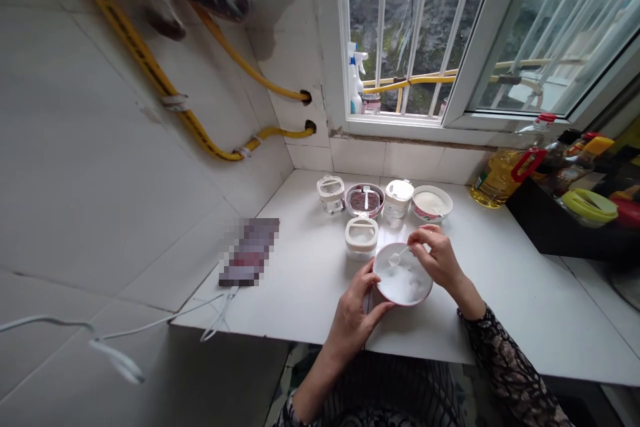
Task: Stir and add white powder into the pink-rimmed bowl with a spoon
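Tiny spoon [400,255] in a white bowl [403,302]

Dark lacy sleeves [505,360] and a striped top [385,393] at the very bottom, close up. Left hand [353,317] at the side of the bowl, fingers [367,283] curled around its edge. Right hand [433,259] over the bowl, fingers [419,237] pinched together on the thin spoon handle. Soft white powder [407,280] inside the bowl, all of it above the white table [500,320].

Just past the bowl, a white jar [361,237]. Behind it, a row by the wall: a small jar [331,193], a bowl of dark red stuff [365,201], a white tub [399,198], a bowl of white stuff [431,203]. Off to the right, a yellow oil bottle [505,173]. Higher up, a barred window [415,33] and yellow hoses [150,60]. On the left, a blurred flat thing [249,251] and a white cord [150,323].
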A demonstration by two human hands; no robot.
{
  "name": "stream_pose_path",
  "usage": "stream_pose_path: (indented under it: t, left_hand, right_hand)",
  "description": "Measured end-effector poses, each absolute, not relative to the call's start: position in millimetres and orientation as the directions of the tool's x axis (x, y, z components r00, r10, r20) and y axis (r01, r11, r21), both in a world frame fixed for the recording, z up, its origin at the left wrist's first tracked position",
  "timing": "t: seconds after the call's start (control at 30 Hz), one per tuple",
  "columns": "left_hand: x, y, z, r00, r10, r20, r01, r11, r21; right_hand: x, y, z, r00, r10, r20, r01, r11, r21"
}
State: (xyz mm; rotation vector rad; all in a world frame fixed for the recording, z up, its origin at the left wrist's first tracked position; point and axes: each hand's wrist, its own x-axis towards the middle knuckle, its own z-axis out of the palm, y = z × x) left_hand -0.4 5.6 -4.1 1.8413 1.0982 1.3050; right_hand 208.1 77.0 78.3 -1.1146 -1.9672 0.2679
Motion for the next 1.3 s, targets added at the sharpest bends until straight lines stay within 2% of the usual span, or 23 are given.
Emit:
stream_pose_path:
  t: [0.1, 0.23, 0.4, 0.57, 0.93, 1.13, 1.23, 1.3]
  left_hand:
    - [0.0, 5.7, -4.9, 0.163, 0.883, 0.44, 0.274, -0.469, 0.84]
    - [0.6, 5.9, -5.5, 0.162, 0.88, 0.446, 0.271, -0.474, 0.838]
    - [0.5, 5.6, -6.1, 0.162, 0.89, 0.426, 0.271, -0.456, 0.848]
    - [0.0, 5.4, -5.8, 0.164, 0.886, 0.435, 0.271, -0.464, 0.843]
    - [0.1, 6.0, -5.4, 0.172, 0.881, 0.44, 0.296, -0.472, 0.83]
    - [0.4, 6.0, -4.9, 0.164, 0.878, 0.45, 0.286, -0.479, 0.83]
    - [0.9, 5.8, -5.9, 0.158, 0.883, 0.442, 0.272, -0.469, 0.84]
    - [1.3, 5.8, -6.6, 0.156, 0.887, 0.434, 0.261, -0.461, 0.848]
  right_hand:
    - [201.0, 77.2, 72.3, -0.409, 0.784, 0.466, 0.604, 0.616, -0.506]
    - [192.5, 74.2, 71.0, -0.478, 0.784, 0.396, 0.523, 0.616, -0.589]
    - [197.5, 74.3, 76.8, -0.291, 0.889, 0.353, 0.5, 0.456, -0.736]
    - [205.5, 77.6, 80.2, -0.134, 0.977, 0.166, 0.314, 0.201, -0.928]
    - [206.5, 81.6, 82.6, -0.073, 0.997, 0.019, 0.086, 0.025, -0.996]
    - [204.5, 82.3, 84.5, -0.033, 0.999, 0.026, 0.01, 0.027, -1.0]
    - [197.7, 81.1, 82.9, -0.025, 0.995, 0.093, 0.014, 0.094, -0.996]
    - [190.9, 79.6, 80.7, -0.036, 0.982, 0.187, 0.066, 0.189, -0.98]
